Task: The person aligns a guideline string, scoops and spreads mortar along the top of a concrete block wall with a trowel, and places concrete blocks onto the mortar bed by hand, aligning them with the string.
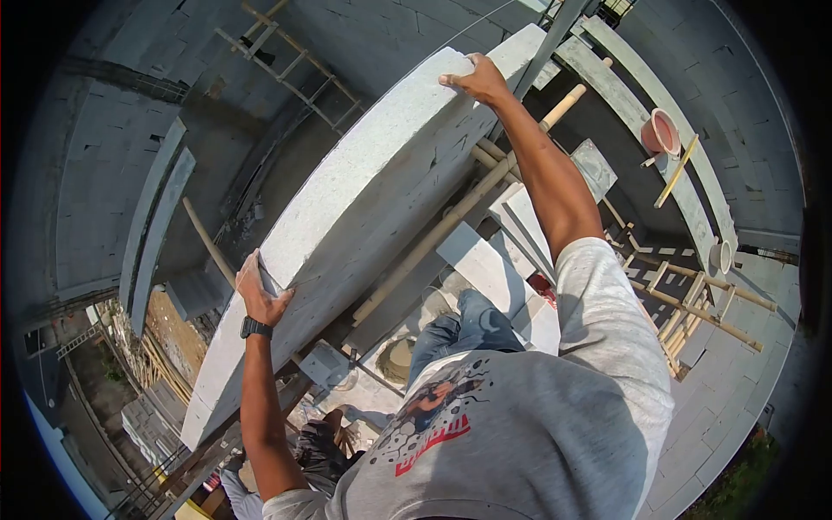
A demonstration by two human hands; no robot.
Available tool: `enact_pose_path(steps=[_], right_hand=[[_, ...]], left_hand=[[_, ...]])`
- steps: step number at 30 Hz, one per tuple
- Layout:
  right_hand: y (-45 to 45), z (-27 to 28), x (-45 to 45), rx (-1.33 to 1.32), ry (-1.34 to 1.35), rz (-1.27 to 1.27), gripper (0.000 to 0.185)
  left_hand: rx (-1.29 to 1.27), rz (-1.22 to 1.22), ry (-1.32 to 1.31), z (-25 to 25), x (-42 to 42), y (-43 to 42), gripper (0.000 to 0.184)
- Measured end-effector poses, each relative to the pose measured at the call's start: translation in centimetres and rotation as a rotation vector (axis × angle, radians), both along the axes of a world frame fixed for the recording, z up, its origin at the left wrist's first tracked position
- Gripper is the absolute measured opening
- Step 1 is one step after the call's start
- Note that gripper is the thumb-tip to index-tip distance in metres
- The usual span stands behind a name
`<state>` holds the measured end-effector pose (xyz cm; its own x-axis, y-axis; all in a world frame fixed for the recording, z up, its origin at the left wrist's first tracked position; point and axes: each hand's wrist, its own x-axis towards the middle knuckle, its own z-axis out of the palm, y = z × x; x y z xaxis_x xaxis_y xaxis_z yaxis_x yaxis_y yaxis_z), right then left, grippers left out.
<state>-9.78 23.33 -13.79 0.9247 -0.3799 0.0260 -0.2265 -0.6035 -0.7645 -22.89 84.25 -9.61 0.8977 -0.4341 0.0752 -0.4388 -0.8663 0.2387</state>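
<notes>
A long pale lightweight concrete block [351, 156] lies along the top of a block wall [381, 217], in line with blocks at both its ends. My left hand [263, 296], with a dark watch on the wrist, grips the block's near end, thumb on the inner side. At the far end my right hand [478, 80] holds the corner, thumb over the top and fingers beyond the edge. The fingers on the outer side are partly hidden.
Bamboo poles [433, 247] run beside the wall. Loose blocks [494, 269] and a mortar bucket [397, 359] stand near my legs. Another person [316, 446] is lower down at left. A pink bucket [660, 133] and a yellow-handled tool [676, 172] rest at right. A ladder [295, 65] leans beyond.
</notes>
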Motion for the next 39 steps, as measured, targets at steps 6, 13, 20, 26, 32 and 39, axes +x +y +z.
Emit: enact_pose_path(steps=[6,13,20,26,32,39], right_hand=[[-0.6,-1.4,0.4,0.0,-0.049,-0.008,0.096],[-0.7,-2.2,-0.1,-0.017,-0.059,0.0,0.102],[-0.2,-0.8,-1.0,0.137,-0.009,0.024,0.102],[-0.4,-2.1,-0.6,0.293,-0.062,0.027,0.084],[-1.7,-4.3,-0.2,0.247,-0.016,-0.066,0.092],[-0.9,-3.8,-0.8,0.283,-0.018,-0.093,0.097]], left_hand=[[-0.031,-0.009,-0.013,-0.4,0.1,0.2,0.107],[-0.057,-0.004,0.003,0.0,0.0,-0.1,0.107],[-0.071,0.01,-0.023,0.2,0.0,-0.1,0.103],[-0.033,0.081,0.011,0.4,-0.2,0.3,0.107],[0.054,0.149,0.038,0.3,-0.5,-0.2,0.111],[0.076,0.164,0.076,0.2,-0.5,-0.2,0.109]])
